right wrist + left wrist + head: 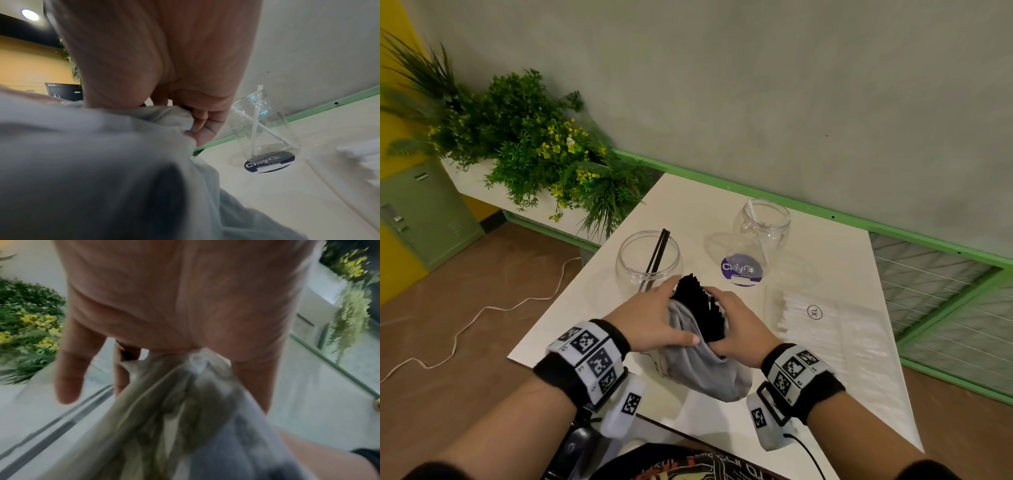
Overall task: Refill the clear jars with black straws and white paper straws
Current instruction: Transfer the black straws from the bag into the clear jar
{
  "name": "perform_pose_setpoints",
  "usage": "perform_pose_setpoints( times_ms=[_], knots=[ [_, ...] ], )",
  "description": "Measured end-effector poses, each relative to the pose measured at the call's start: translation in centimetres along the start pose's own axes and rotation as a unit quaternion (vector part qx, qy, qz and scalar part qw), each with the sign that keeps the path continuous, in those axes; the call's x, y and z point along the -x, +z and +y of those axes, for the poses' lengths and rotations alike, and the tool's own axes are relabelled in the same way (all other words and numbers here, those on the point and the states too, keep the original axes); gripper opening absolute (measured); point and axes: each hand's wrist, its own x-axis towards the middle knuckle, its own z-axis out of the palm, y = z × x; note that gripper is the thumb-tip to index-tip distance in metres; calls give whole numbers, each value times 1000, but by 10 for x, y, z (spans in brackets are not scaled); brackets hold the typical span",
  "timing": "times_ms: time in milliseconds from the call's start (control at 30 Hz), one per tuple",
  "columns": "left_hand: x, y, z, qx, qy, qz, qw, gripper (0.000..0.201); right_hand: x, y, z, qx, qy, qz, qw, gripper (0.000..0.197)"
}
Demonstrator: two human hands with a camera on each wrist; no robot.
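A grey plastic bag (698,363) lies on the white table (842,260) with a bundle of black straws (698,305) sticking out of its mouth. My left hand (654,315) holds the bag's left side, thumb laid across the folds; the bag (185,402) bunches under its palm. My right hand (736,318) grips the bag's right rim beside the bundle, its fingers (205,125) curled on the plastic. The left clear jar (649,257) holds two black straws (657,253). The right clear jar (763,229) holds a white straw (257,116).
A clear packet of white paper straws (825,322) marked XL lies right of my hands. A round purple sticker (741,270) sits under the right jar. A planter of green plants (527,147) stands left of the table, with a green rail (825,212) behind it.
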Motion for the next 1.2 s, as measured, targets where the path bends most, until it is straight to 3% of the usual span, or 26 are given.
perform_pose_setpoints(
  times_ms=[200,400,567,633,833,967,1100,1200],
  knots=[
    [-9,5,-10,36,5,-5,999,93,-8,-5,-4,-87,22,-12,996,75],
    [-8,11,-15,108,22,93,990,74,-11,-3,-11,-125,53,34,990,38],
    [4,4,-23,184,22,181,966,26,-12,-19,-10,-197,56,86,975,34],
    [7,1,-31,185,5,200,962,16,-11,-25,-4,-192,68,83,975,35],
    [9,-7,-38,74,0,162,984,13,-1,-21,10,-87,102,42,990,24],
    [6,-12,-40,58,24,154,986,13,0,-20,9,-93,92,91,987,25],
    [3,-12,-43,78,87,177,977,28,2,-19,12,-102,99,153,978,27],
    [0,-7,-43,62,115,210,969,37,4,-12,13,-62,96,144,983,28]
  ],
)
